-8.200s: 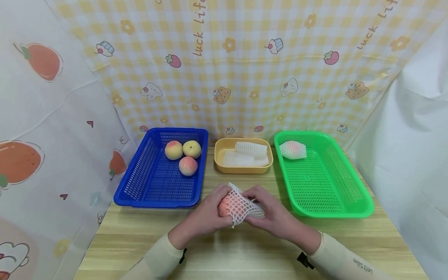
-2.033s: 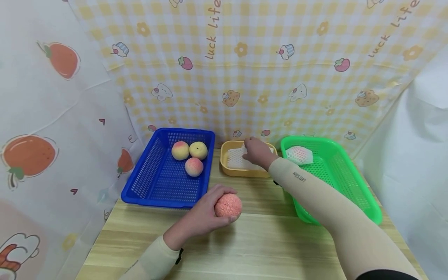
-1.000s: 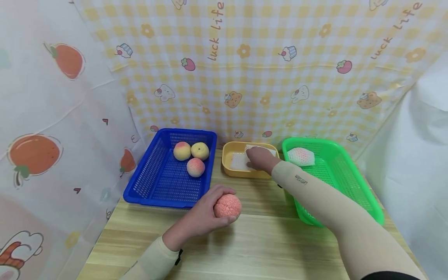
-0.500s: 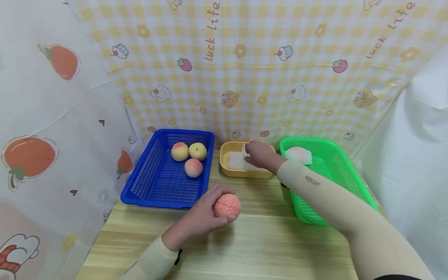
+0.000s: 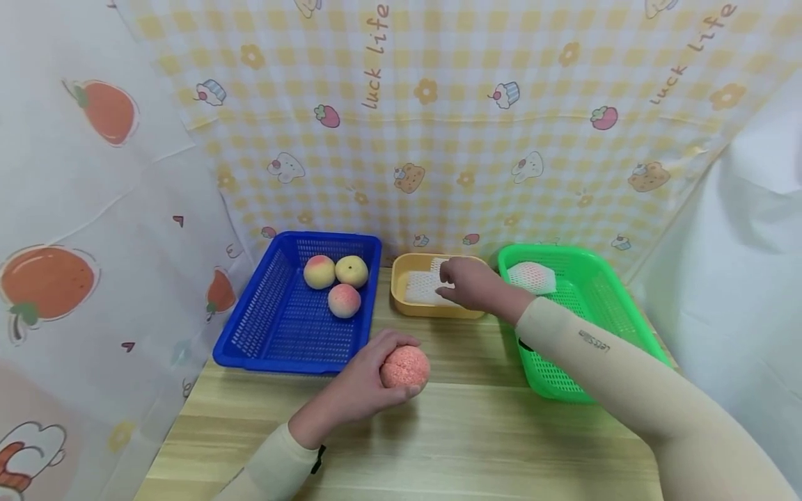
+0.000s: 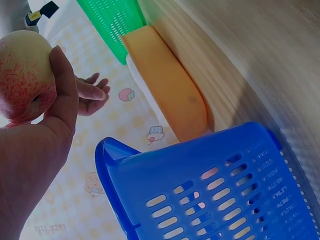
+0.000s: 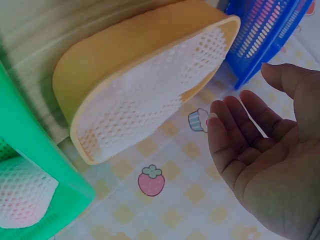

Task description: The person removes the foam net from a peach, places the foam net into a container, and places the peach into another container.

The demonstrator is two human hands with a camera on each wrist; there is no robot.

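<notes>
My left hand (image 5: 363, 390) grips a bare pink peach (image 5: 407, 367) above the table, fingers and thumb round its sides; the left wrist view shows its yellow and red skin. Over the tan box (image 5: 438, 312) hovers my right hand (image 5: 479, 284), its fingers loosely bent. Nothing is in that hand in the right wrist view, where it stands apart from the box. White foam net sleeves (image 7: 155, 90) lie inside the box, partly hidden by the hand in the head view.
At the left, a blue basket (image 5: 282, 365) holds three peaches (image 5: 344, 300). To the right is a green basket (image 5: 626, 313) with one net-wrapped peach (image 5: 532, 277) in its back left corner. A patterned cloth (image 5: 376, 139) hangs behind the containers.
Earlier both hands held a netted peach; now the left grips a bare one and the right is at the box. During the last second the right hand has risen slightly from the net sleeves.
</notes>
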